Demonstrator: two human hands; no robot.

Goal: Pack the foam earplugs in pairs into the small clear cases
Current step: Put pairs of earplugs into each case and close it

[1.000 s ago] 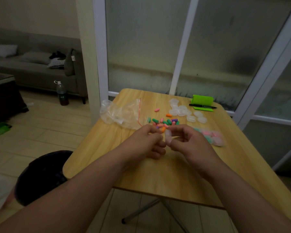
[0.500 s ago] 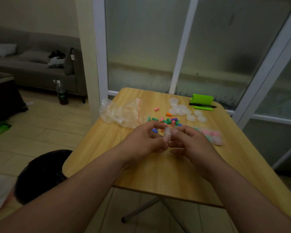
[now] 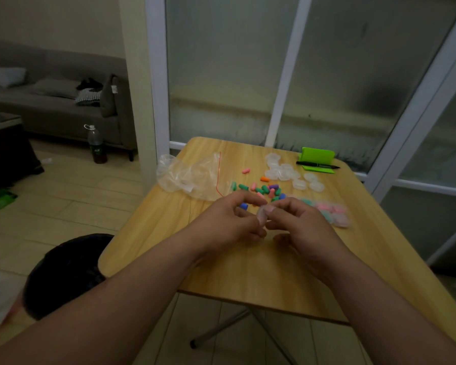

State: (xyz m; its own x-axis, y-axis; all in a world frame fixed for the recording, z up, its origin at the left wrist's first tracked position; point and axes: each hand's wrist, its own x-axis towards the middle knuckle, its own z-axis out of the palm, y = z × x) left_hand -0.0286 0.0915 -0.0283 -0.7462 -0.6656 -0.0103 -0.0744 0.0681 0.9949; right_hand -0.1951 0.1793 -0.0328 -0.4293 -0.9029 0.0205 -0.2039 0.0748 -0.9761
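Left hand: the left hand (image 3: 228, 219) curls in over the middle of the light wooden worktop (image 3: 248, 270), a blue foam earplug (image 3: 244, 206) showing just inside its fingers; whether it pinches that plug or only hovers over it, I cannot tell.
Right hand: the right hand (image 3: 298, 225) grasps a small clear plastic case (image 3: 261, 215) between thumb and fingertips, holding it up on edge against the left hand, likely so a plug can be fed straight in.
Why so close: both hands meet above the worktop, near the body, which keeps the tiny case steady and in plain sight.
Loose stock: the scattered pile of coloured foam earplugs (image 3: 263, 189) lies just beyond the hands, within easy reach.
Empty cases: a cluster of empty clear round cases (image 3: 287, 173) sits farther back, right of the pile.
Finished work: a group of filled clear cases showing pink and green plugs (image 3: 329, 213) lies off to the right, kept apart from the loose ones, I judge to avoid mixing.
Wrapping: a crumpled clear plastic bag with a red strip (image 3: 190, 175) is set aside at the left edge.
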